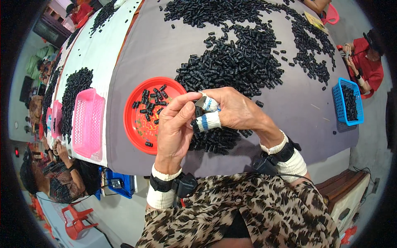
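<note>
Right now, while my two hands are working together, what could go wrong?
The left hand and right hand meet, mostly hiding what they hold; anything small and black that slips might get lost in the black pile. The left hand appears close to the red tray; a bump might scatter its loose pieces. The white-and-blue finger wrap on the right hand might dull the grip.

No words or numbers can be read with certainty. Small blue printed characters stand on the white finger covering [211, 104] of the right hand [242, 109], too small and curved to make out. Any print on the yellow flat item [316, 22] at upper right is likewise illegible.
</note>
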`<state>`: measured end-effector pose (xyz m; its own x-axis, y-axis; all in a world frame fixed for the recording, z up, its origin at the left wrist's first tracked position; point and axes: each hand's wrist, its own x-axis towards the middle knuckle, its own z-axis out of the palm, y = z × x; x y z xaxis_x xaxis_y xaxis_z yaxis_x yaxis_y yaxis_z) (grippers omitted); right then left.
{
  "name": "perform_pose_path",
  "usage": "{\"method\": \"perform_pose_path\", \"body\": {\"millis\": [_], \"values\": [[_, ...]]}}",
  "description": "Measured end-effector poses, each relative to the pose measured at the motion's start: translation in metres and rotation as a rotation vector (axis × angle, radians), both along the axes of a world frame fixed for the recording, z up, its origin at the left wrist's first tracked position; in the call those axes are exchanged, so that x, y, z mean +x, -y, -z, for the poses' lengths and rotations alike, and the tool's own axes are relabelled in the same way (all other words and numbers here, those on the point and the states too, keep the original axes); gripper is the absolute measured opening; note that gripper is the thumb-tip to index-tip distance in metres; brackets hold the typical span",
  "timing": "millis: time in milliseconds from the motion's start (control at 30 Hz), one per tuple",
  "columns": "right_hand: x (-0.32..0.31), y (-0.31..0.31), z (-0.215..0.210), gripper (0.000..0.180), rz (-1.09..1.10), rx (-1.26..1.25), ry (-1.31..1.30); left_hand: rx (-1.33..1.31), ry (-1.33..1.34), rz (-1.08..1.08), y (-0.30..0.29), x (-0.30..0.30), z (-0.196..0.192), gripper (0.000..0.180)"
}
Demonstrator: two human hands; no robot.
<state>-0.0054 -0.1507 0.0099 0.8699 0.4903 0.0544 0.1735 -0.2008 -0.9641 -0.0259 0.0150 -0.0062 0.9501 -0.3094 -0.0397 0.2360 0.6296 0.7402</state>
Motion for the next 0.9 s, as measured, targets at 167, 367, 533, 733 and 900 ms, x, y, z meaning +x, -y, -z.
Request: {"method": "perform_pose_path", "body": {"millis": [167,367,533,733,900], "values": [[-0.0013,0.0007,0.0018,0.039,-0.004,0.026,-0.016,0.03,-0.028,-0.007,0.0021,-0.0008,-0.003,0.022],[-0.0036,0.0024,0.0009,0.04,-0.011,-0.015,-0.041,0.051,-0.005,-0.008,0.0029,-0.0009,-0.0019,0.021],[-0.0039,0.0019,0.0005,0.04,-0.026,0.011,-0.007,0.071,0.019,0.0,0.0016,-0.0008,-0.0006,0.021],[-0.0047,0.0028,0.0025,0.037,-0.032,-0.042,0.045,0.113,0.036,-0.024,0.0033,-0.0013,-0.0019,0.021],[-0.0061,0.0015,-0.0005,0.036,-0.033,-0.018,0.043,0.056,0.023,0.005,0.0002,0.0013,0.0003,0.021]]}}
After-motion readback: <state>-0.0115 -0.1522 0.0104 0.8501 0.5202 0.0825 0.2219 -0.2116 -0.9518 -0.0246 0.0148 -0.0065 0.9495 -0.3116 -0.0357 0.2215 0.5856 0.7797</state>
